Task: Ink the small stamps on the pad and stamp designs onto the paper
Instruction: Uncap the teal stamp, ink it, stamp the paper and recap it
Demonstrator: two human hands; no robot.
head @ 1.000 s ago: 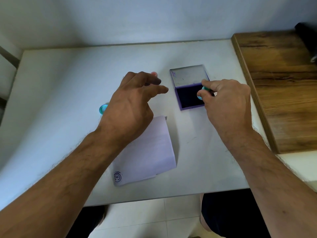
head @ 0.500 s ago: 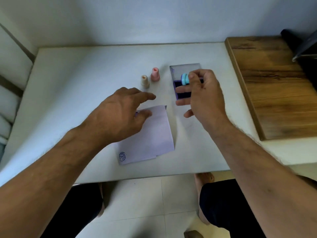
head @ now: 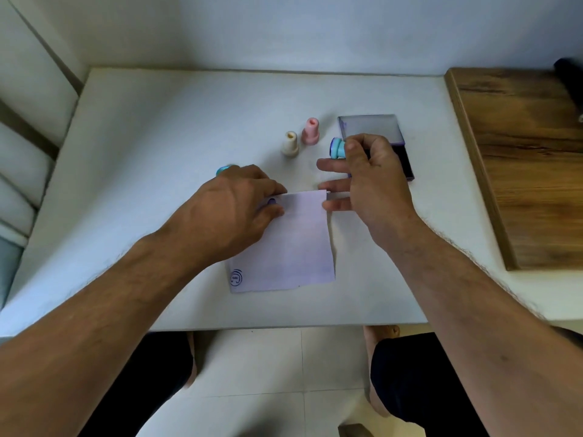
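A white paper [head: 293, 247] lies on the white table [head: 157, 137], with a round blue print at its near left corner. My left hand [head: 233, 209] rests flat on the paper's far left part, fingers spread. My right hand [head: 369, 178] holds a teal stamp [head: 337, 148] between thumb and forefinger, its inked face turned left, above the table beyond the paper's far right corner. The purple ink pad [head: 378, 134] lies open behind that hand, partly hidden. A cream stamp [head: 290, 144] and a pink stamp [head: 310, 131] stand upright left of the pad.
A blue stamp [head: 224, 169] peeks out behind my left hand. A wooden board [head: 520, 165] covers the table's right side, with a dark object [head: 571, 80] at its far corner. Wall panels stand to the left. My knees show below the table's front edge.
My right hand lifted the teal stamp off the ink pad and carried it left toward the paper. My left hand came down onto the paper's far left part.
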